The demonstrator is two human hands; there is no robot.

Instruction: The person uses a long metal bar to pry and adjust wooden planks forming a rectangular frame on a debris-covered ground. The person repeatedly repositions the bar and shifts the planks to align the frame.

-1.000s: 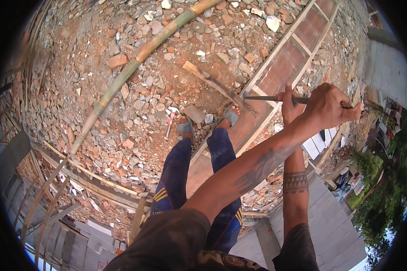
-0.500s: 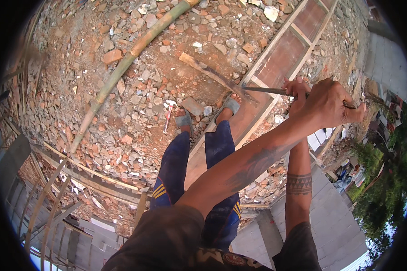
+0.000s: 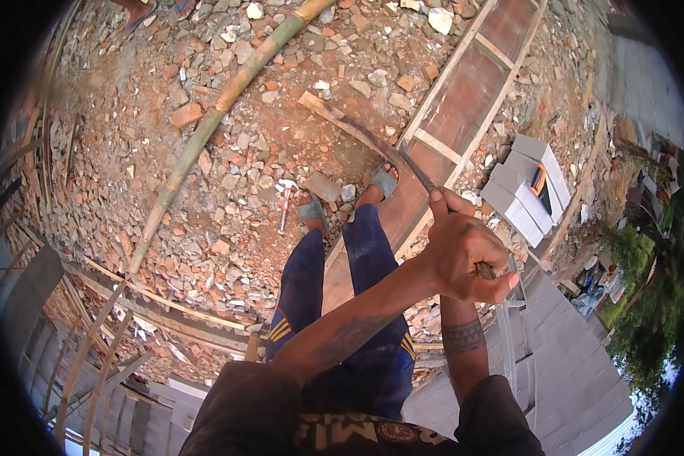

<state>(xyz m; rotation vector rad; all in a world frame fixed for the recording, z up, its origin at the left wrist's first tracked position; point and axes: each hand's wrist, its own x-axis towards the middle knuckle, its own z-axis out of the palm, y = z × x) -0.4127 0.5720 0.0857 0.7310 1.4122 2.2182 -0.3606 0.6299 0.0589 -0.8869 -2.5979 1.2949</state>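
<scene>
Both my hands grip a dark metal crowbar [image 3: 418, 168] that slants down from a wooden frame panel [image 3: 461, 114]. Its far tip meets the panel's side batten, close to a cross batten. My left hand [image 3: 471, 257] is closed round the upper end, which pokes out beside the thumb. Lower on the bar, my right hand [image 3: 450, 202] is wrapped round it, partly hidden behind the left hand and forearm. A rough wooden strip [image 3: 349, 127] lies on the ground with one end by the panel. My sandalled foot [image 3: 378, 186] is beside the panel.
A claw hammer [image 3: 284, 205] lies on the rubble left of my feet. Grey blocks [image 3: 518, 185] with an orange-and-black tool [image 3: 539, 182] on them stand at right. A long bamboo pole [image 3: 205, 133] crosses the rubble. Another person's foot [image 3: 135, 14] shows at the top left.
My hands have swung left and toward my body with the crowbar, which has turned from nearly level to a steep slant. The grey blocks are uncovered, and another person's feet have come into view.
</scene>
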